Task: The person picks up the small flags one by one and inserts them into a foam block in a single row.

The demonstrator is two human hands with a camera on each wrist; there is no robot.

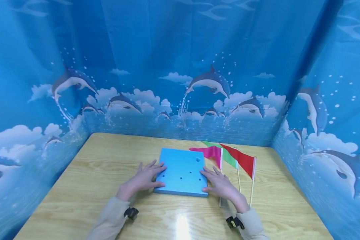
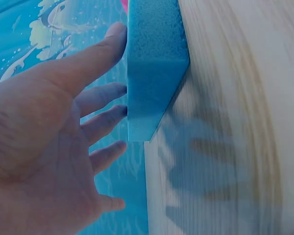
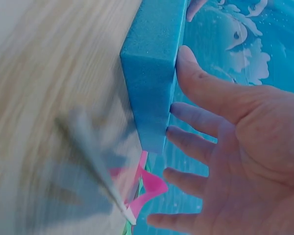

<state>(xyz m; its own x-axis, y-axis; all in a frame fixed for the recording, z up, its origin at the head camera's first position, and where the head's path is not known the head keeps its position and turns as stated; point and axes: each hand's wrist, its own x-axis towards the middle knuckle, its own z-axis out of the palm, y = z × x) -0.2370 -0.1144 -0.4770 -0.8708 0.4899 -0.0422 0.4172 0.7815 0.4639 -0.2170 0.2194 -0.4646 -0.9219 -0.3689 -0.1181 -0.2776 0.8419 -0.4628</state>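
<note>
A blue foam block [image 1: 180, 166] with several small holes and one larger hole lies flat on the wooden table. My left hand [image 1: 145, 178] touches the top of its left edge with thumb and fingertips, fingers spread and fairly straight. On the opposite edge, my right hand [image 1: 222, 185] rests its thumb and some fingertips in the same manner. Both wrist views show the palms apart from the block's thick side. Three small flags on thin sticks lie to the right: a pink flag [image 1: 211, 152], a green flag [image 1: 229, 158] and a red flag [image 1: 241, 158].
The pink flag's stick [image 3: 95, 156] runs beneath my right hand, which partly covers it. Wooden tabletop [image 1: 93, 173] extends around the block. Blue curtains [image 1: 156, 66] printed with dolphins hang behind and at both sides.
</note>
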